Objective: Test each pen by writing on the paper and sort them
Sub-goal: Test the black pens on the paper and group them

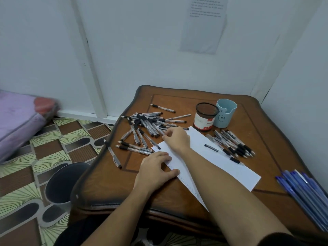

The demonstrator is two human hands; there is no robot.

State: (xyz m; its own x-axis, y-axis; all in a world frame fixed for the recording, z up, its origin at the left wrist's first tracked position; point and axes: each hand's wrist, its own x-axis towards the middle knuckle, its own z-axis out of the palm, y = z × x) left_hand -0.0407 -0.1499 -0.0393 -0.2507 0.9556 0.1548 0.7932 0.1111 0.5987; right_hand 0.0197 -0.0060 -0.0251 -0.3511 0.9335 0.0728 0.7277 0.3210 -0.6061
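Wooden table (159, 196) in a white-walled corner | left grip (154, 169) wide, lying flat on the paper (230, 166)'s 9 o'clock edge | right grip (177, 137) at the loose pen pile (147, 125), table's 11 o'clock; I can't tell if it holds one | sorted pens (234, 142) at 2 o'clock | mesh cup (205, 118) and blue cup (225, 112) touching, 1 o'clock

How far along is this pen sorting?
Roughly partway. Done: test marks line the left edge of the paper, and a smaller group of pens lies to its right, with blue pens farther right. In hand: the right hand reaches into the pile while the left hand presses the paper flat. Left: that pile, the biggest group.
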